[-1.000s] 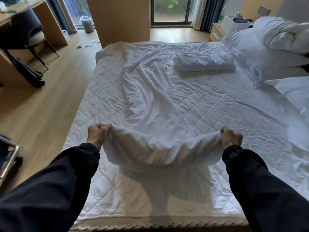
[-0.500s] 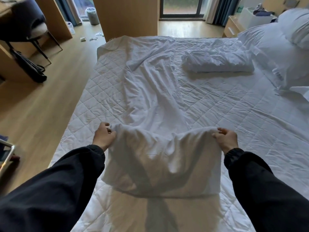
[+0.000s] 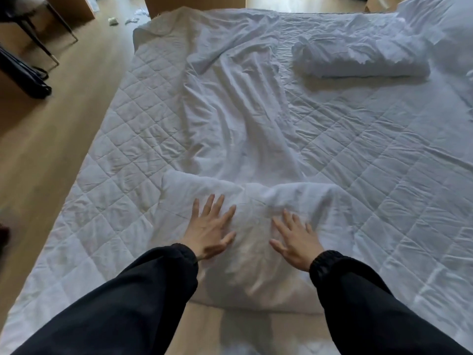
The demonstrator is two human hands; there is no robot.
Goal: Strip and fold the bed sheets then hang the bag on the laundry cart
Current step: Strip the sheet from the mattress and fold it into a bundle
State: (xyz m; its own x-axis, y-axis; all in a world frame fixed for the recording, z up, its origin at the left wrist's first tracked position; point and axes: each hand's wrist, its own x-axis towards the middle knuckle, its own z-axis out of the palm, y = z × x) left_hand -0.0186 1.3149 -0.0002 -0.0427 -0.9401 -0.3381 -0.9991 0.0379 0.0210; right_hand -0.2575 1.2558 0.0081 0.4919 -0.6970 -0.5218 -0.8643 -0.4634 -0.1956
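Since both hands lie flat with fingers straight and spread, gripping nothing, the posture reads as pressing a fold down so that it holds. The left hand (image 3: 210, 226) and right hand (image 3: 297, 239) rest side by side, apart, on the doubled near end of the white crumpled cotton bed sheet (image 3: 238, 111), close to the foot edge of the white diamond-quilted mattress pad (image 3: 384, 162).

Judgement: weight is applied centrally to flatten trapped air and set the crease before any further fold.

Condition of the sheet: the near part is a thick, puffy rectangle with soft rounded edges. The remainder trails up the bed as a narrow, heavily wrinkled strip reaching the far corner, not yet folded.

A rolled white linen bundle (image 3: 358, 60) lies well apart, toward the head of the bed on the right. No bag or laundry cart is in view.
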